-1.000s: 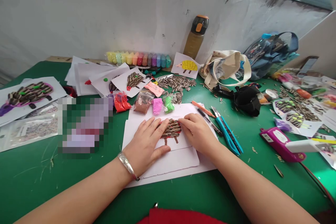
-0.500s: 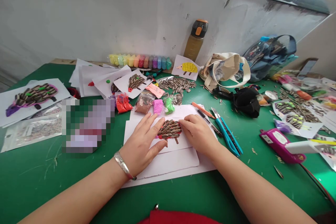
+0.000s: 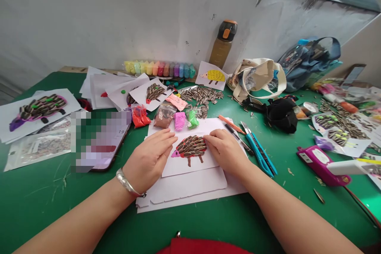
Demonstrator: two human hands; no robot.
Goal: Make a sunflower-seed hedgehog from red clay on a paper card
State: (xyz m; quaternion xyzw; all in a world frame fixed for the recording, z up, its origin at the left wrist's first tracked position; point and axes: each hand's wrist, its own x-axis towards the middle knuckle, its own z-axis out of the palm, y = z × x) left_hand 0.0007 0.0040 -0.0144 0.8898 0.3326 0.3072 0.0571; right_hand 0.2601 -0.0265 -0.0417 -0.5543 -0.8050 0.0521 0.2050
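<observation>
A hedgehog picture lies on white paper sheets in front of me. Its back is covered with sunflower seeds set in red clay, and it has a purple head and brown legs. My left hand, wearing a silver bracelet, rests at the picture's left side with its fingers stretched out and holding nothing. At the seed-covered body's right end, my right hand has its fingertips bent together; whatever may be between them is hidden.
Clay packets, red, brown, pink and green, sit behind the paper. Right of it lie blue scissors, a utility knife and pens. A magenta glue gun, a phone and loose seeds surround the work.
My left hand has drawn back to the left off the hedgehog, uncovering its purple head and legs. My right hand stays at the body's right end.
</observation>
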